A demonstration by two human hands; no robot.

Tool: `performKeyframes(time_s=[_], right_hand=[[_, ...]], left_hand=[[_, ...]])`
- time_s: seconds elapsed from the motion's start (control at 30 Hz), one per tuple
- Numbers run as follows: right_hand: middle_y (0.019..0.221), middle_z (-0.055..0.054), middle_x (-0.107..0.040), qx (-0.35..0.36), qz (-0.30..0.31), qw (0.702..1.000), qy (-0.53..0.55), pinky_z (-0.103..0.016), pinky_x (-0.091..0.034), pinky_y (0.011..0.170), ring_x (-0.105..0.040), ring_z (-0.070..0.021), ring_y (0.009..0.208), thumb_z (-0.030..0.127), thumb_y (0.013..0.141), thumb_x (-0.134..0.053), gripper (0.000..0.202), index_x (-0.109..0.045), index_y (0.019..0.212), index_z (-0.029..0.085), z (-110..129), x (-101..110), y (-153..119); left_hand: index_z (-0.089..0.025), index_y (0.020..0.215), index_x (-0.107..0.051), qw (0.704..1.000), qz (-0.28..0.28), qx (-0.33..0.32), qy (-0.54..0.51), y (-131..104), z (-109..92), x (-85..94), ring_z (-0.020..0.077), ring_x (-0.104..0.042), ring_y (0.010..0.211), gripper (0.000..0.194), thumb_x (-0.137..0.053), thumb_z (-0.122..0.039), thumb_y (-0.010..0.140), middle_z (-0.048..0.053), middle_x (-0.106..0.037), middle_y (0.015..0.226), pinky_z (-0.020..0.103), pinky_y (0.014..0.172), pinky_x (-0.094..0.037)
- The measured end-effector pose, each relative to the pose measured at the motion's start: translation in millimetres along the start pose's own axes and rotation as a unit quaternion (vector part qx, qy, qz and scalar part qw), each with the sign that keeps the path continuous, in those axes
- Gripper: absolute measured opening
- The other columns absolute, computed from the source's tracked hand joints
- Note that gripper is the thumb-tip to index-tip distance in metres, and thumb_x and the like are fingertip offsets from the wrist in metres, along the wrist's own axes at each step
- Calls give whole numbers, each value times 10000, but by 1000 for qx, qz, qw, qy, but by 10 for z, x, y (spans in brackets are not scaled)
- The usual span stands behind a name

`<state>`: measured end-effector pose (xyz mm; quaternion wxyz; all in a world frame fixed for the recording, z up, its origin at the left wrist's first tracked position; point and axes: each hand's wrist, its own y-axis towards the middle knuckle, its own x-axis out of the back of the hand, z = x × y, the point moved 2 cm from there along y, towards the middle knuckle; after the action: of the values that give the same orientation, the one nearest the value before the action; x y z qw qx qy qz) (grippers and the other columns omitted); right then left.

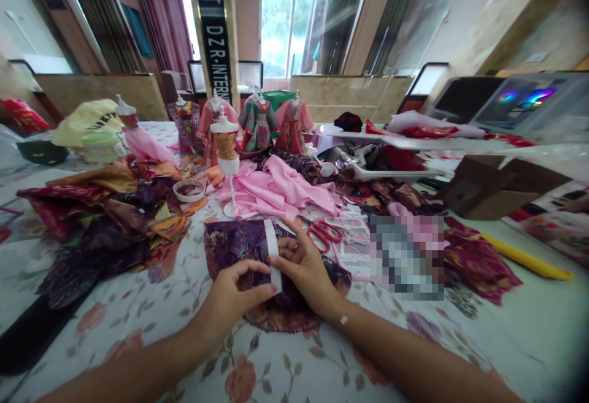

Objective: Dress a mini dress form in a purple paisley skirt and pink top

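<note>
A dark purple patterned fabric piece (230,240) lies in front of me, its lower edge curved and brownish. Across it runs a narrow white strip (271,240), roughly upright. My left hand (237,286) is closed at the strip's lower part, thumb and index finger on its left side. From the right, my right hand (306,265) has its thumb on the strip, with the other fingers curled beside it and the index stretched past its top. Whether fabric is pinched along with the strip, I cannot tell. Red-handled scissors (324,235) lie just beyond my right hand.
Behind the fabric stand a small white mannequin (225,130) and several dressed doll forms (258,122). Pink cloth (285,185) is heaped mid-table, with patterned scraps (115,207) and a tape roll (189,191) at left. A cardboard box (488,188) sits right.
</note>
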<state>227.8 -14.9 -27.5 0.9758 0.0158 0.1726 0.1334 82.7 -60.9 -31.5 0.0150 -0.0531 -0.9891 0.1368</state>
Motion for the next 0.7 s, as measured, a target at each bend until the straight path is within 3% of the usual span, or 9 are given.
performKeyframes(time_s=[0.13, 0.27, 0.37, 0.47, 0.6, 0.7], right_hand=[[791, 32, -565, 2, -13, 1000, -7, -243, -442, 635, -560, -111, 693, 209, 651, -739, 659, -388, 1208, 242, 6, 23, -9], [720, 38, -581, -63, -13, 998, 5, -247, -449, 621, -564, -101, 620, 289, 686, -724, 437, -467, 1027, 195, -44, 20, -19], [653, 34, -565, -103, 18, 994, -33, -243, -443, 584, -545, -96, 568, 363, 684, -721, 300, -554, 824, 155, -57, -12, -25], [576, 40, -550, -90, 31, 991, -98, -227, -413, 547, -516, -86, 514, 398, 688, -712, 285, -567, 678, 153, -33, -19, -20], [590, 37, -557, -71, -4, 991, -116, -222, -406, 541, -532, -93, 516, 411, 711, -692, 279, -571, 684, 161, -7, 19, -4], [631, 34, -559, -60, -32, 990, -126, -223, -408, 540, -549, -96, 523, 411, 712, -692, 273, -579, 701, 163, -1, 39, 5]], left_hand=[[-187, 787, -607, 984, -79, -118, 112, 206, -89, 90, 143, -533, 681, 160, -687, -245, 661, -24, -594, 714, 229, 638, -397], [-204, 873, -530, 969, -122, -175, 122, 251, -100, 181, 157, -539, 793, 227, -663, -230, 690, -15, -581, 830, 237, 721, -407], [-213, 952, -472, 970, -129, -182, 94, 232, -66, 202, 166, -562, 822, 318, -664, -243, 701, 3, -578, 887, 248, 735, -430], [-222, 1048, -427, 978, -124, -161, 54, 208, -41, 193, 163, -591, 761, 424, -671, -254, 703, 6, -592, 859, 254, 704, -462], [-249, 1120, -344, 971, -142, -174, -80, 182, -51, 185, 164, -622, 840, 547, -690, -252, 697, 31, -607, 989, 269, 760, -490], [-247, 1045, -387, 956, -182, -178, -146, 164, -41, 194, 144, -613, 869, 472, -701, -275, 694, 18, -593, 1041, 254, 780, -487]])
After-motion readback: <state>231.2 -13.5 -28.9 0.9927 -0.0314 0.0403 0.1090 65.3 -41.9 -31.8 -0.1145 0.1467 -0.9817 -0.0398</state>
